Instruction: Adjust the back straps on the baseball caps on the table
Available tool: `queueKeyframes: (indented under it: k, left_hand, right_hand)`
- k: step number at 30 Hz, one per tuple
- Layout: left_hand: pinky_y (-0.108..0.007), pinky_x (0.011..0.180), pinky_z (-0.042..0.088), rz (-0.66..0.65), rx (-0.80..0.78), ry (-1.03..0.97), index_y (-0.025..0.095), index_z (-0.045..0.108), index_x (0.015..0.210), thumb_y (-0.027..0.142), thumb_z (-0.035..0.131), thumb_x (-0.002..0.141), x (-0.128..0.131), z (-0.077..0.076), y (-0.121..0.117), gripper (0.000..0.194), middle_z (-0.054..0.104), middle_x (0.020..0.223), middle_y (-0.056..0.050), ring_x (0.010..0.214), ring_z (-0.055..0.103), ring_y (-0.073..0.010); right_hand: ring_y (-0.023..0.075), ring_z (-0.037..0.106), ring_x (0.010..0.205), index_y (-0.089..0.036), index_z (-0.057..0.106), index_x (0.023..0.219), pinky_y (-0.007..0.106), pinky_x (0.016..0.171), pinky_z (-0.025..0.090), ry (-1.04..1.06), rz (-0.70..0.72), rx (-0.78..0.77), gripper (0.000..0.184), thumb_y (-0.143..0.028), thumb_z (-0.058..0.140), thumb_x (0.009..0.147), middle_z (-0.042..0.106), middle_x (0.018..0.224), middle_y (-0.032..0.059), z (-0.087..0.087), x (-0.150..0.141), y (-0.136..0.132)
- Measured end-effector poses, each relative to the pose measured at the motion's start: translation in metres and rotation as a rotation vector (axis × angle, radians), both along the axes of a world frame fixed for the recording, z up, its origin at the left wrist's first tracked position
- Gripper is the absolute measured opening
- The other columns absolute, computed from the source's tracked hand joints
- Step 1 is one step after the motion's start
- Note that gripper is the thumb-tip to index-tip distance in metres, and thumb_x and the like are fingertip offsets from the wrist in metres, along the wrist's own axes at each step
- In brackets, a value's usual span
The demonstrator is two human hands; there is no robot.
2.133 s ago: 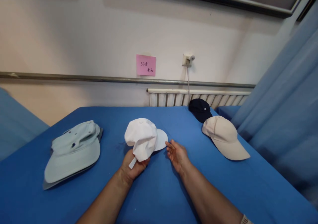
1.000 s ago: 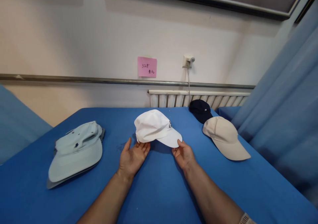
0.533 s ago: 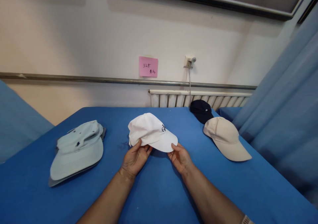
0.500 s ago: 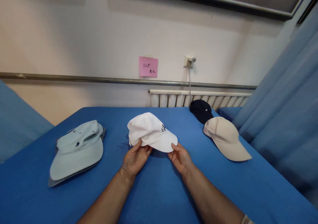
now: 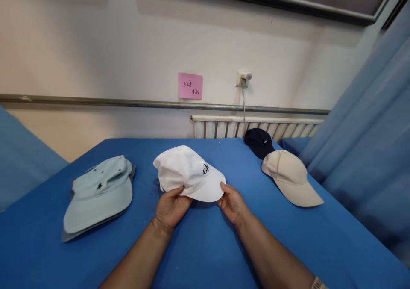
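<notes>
A white baseball cap point(image 5: 179, 169) with a dark logo on its front is held between both hands above the blue-covered table point(image 5: 192, 255). Its brim points right and slightly toward me. My left hand point(image 5: 173, 205) grips the lower edge of the crown, thumb on the outside and fingers underneath. At the brim's tip, my right hand point(image 5: 231, 201) pinches the edge with the thumb on top. To the left lies a light blue cap point(image 5: 99, 195) on top of a darker cap, mostly hidden. On the right rests a beige cap point(image 5: 286, 173), brim to the right.
Behind the beige cap sits a navy cap point(image 5: 258, 141) near the table's back right corner. A radiator point(image 5: 221, 128), a metal rail point(image 5: 134, 102) and a plugged-in socket point(image 5: 242, 79) are along the wall. Blue curtains point(image 5: 368, 131) hang at both sides.
The white cap has shifted slightly left and turned a little, its brim dipping toward me. My left thumb sits further onto the crown's edge. The other caps have stayed put.
</notes>
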State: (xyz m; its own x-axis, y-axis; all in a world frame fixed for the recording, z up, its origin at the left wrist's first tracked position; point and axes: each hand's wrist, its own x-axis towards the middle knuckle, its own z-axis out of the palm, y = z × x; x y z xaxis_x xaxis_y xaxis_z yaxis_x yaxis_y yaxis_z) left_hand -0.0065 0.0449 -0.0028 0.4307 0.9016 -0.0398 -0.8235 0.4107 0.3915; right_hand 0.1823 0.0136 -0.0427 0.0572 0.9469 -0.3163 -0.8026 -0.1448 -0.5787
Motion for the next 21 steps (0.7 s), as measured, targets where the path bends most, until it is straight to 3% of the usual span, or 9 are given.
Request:
queueKeyframes:
  k: [4, 6, 8, 11, 14, 17, 21]
  left_hand:
    - [-0.046, 0.117, 0.032, 0.018, 0.010, -0.023, 0.030, 0.039, 0.147, -0.006, 0.040, 0.081, -0.006, -0.001, 0.004, 0.075, 0.070, 0.123, -0.003, 0.121, 0.060, -0.0242]
    - [-0.046, 0.116, 0.033, 0.021, 0.004, -0.021, 0.030, 0.040, 0.146, -0.007, 0.041, 0.079, -0.006, -0.001, 0.005, 0.077, 0.070, 0.123, -0.002, 0.122, 0.059, -0.0247]
    - [-0.046, 0.115, 0.035, 0.020, 0.000, -0.012, 0.031, 0.043, 0.144, -0.008, 0.041, 0.078, -0.005, -0.001, 0.006, 0.076, 0.070, 0.123, -0.002, 0.121, 0.060, -0.0247]
    - [-0.046, 0.110, 0.043, 0.011, -0.016, 0.034, 0.028, 0.051, 0.137, -0.006, 0.041, 0.079, -0.002, -0.002, 0.006, 0.068, 0.073, 0.115, -0.004, 0.111, 0.066, -0.0242]
    - [-0.042, 0.098, 0.052, -0.062, -0.093, 0.144, 0.016, 0.061, 0.126, 0.001, 0.045, 0.083, 0.001, -0.006, 0.004, 0.048, 0.073, 0.112, -0.013, 0.106, 0.069, -0.0259]
    - [-0.037, 0.090, 0.055, -0.126, -0.171, 0.259, 0.011, 0.064, 0.118, 0.007, 0.048, 0.084, 0.004, -0.011, 0.002, 0.037, 0.069, 0.119, -0.018, 0.108, 0.067, -0.0264]
    - [-0.033, 0.085, 0.055, -0.132, -0.188, 0.343, 0.010, 0.067, 0.112, 0.007, 0.051, 0.084, 0.008, -0.018, -0.001, 0.032, 0.073, 0.109, -0.015, 0.095, 0.071, -0.0221]
  right_hand:
    - [0.0067, 0.051, 0.046, -0.014, 0.064, 0.078, 0.014, 0.037, 0.031, -0.184, 0.069, -0.084, 0.022, -0.028, 0.079, 0.072, 0.063, 0.060, -0.0010, 0.000, 0.012, -0.001]
    - [0.0033, 0.041, 0.040, -0.013, 0.061, 0.073, 0.013, 0.033, 0.020, -0.220, 0.092, -0.093, 0.025, -0.025, 0.083, 0.067, 0.055, 0.053, -0.0046, -0.001, 0.018, -0.002]
    - [0.0022, 0.038, 0.039, -0.013, 0.060, 0.072, 0.012, 0.031, 0.016, -0.211, 0.075, -0.089, 0.027, -0.022, 0.085, 0.064, 0.052, 0.052, -0.0058, -0.003, 0.022, -0.003]
    - [0.0037, 0.045, 0.042, -0.013, 0.060, 0.074, 0.011, 0.032, 0.025, -0.175, 0.007, -0.072, 0.026, -0.020, 0.084, 0.065, 0.055, 0.055, -0.0047, -0.004, 0.025, 0.000]
    - [0.0054, 0.052, 0.046, -0.016, 0.059, 0.077, 0.013, 0.039, 0.040, -0.137, -0.109, -0.041, 0.022, -0.018, 0.080, 0.070, 0.058, 0.059, -0.0046, -0.004, 0.033, 0.012]
    - [0.0055, 0.054, 0.049, -0.019, 0.055, 0.076, 0.014, 0.046, 0.046, -0.109, -0.251, -0.024, 0.020, -0.015, 0.075, 0.077, 0.057, 0.060, -0.0064, -0.002, 0.052, 0.036]
    - [0.0075, 0.060, 0.061, -0.020, 0.056, 0.083, 0.018, 0.058, 0.053, -0.111, -0.419, -0.040, 0.013, -0.017, 0.069, 0.085, 0.061, 0.070, -0.0049, 0.000, 0.086, 0.079]
